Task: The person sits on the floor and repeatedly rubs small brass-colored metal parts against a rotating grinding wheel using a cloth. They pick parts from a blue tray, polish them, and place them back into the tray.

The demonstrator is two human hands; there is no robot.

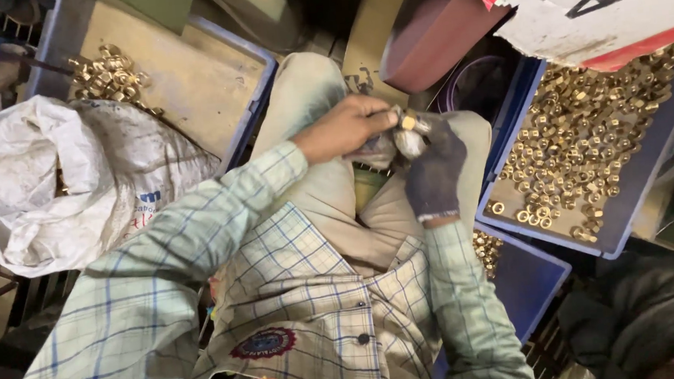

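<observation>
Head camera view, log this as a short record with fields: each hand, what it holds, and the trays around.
left hand: bare, pinching a small brass nut at the fingertips
right hand: in a dark glove, meeting the left hand at the nut over the lap
right tray: blue tray filled with many brass nuts
left tray: blue tray with a small heap of brass parts in its far corner
beside left tray: white sack
clothing: checked shirt
</observation>
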